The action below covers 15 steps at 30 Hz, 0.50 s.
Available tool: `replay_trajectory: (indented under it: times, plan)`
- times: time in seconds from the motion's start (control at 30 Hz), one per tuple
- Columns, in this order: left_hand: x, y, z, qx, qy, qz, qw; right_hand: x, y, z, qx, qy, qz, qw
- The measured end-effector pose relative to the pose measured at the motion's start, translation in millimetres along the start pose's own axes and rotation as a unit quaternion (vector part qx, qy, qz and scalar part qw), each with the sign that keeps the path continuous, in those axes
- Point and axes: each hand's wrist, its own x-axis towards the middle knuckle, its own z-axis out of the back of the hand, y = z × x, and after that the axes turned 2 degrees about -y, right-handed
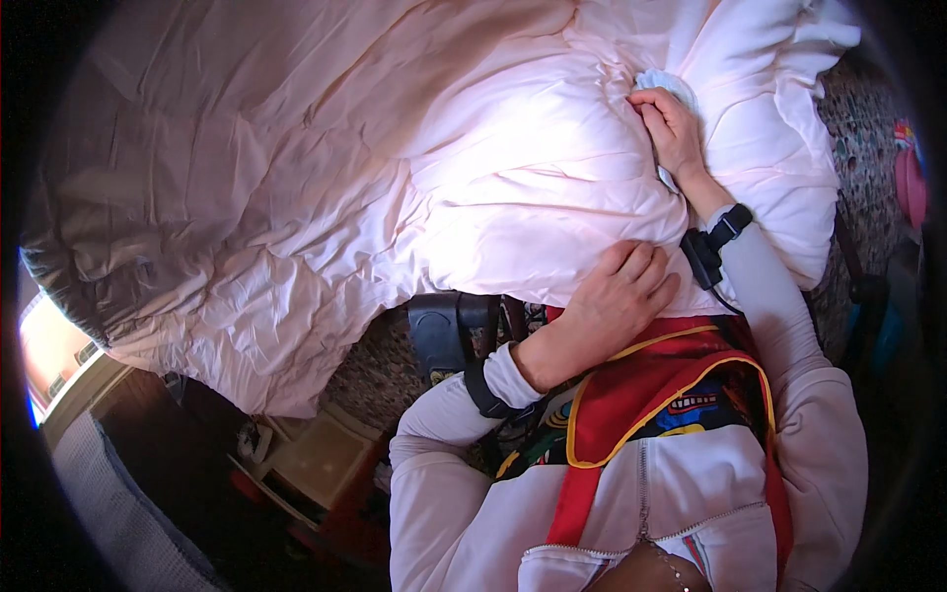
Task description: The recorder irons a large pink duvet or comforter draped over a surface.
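Observation:
A large, puffy, pale pink quilt [533, 148] spreads in folds across the upper part of the view and over my lap. My right hand [675, 133] is farther up, its thumb and fingers bent together on a fold of the quilt. A pale blue patch of cloth [673, 84] shows just beyond those fingers; I cannot tell whether it belongs to the quilt. Closer to my body, my left hand [623, 293] rests with curled fingers on the near edge of the quilt. Its fingertips press into the fabric and are partly hidden.
A red apron with yellow trim [636, 395] covers my front. Below the quilt's near edge is a dark box-shaped object [441, 331]. At lower left stands a small beige seat [321, 454]. A pink object [912, 183] sits at the far right over a speckled floor [863, 138].

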Motion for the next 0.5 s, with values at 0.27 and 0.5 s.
replay_trajectory:
  times: [0.27,0.5]
  plan:
    - [-2.3,-1.5,-3.0,0.011,0.002,-0.002,1.0,-0.6,-3.9,0.5,-0.008,0.004,0.006,1.0]
    - [-2.9,-2.0,-4.2,0.008,0.006,0.001,1.0,-0.5,-3.2,0.3,-0.013,0.004,0.012,1.0]
